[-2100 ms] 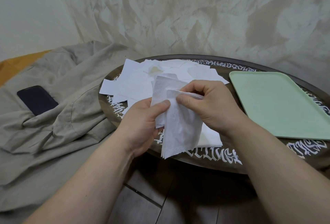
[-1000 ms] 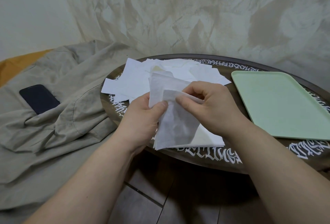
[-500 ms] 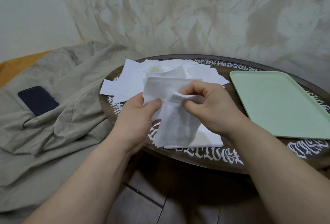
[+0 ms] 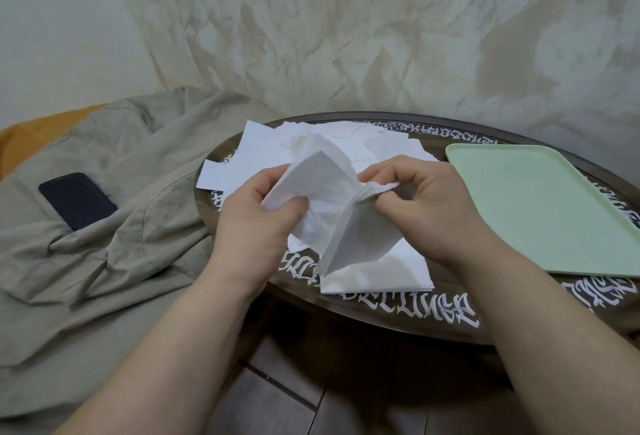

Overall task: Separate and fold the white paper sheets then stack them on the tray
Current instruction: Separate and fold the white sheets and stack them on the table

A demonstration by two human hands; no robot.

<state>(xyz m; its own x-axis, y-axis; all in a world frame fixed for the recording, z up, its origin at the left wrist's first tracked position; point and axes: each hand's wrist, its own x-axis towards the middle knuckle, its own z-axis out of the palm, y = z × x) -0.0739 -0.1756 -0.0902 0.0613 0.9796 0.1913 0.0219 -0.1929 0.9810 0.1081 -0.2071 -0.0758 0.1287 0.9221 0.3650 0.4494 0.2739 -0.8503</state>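
Seen from above, looking down at two bare forearms over a round dark surface edged with white lettering. Left hand pinching one thin white sheet between thumb and curled fingers, peeling it leftward. Right hand gripping the rest of a small held bundle of sheets at its top edge, fingers curled round it. Both held just above the surface's near edge, over a short stack of paper. Behind the hands, a loose heap of white sheets. To the right, a pale green tray, nothing on it yet. Paper probably very light, soft, limp and easily torn or creased; best taken at a corner or free edge, gently. At left, beige cloth with a dark phone lying on it.
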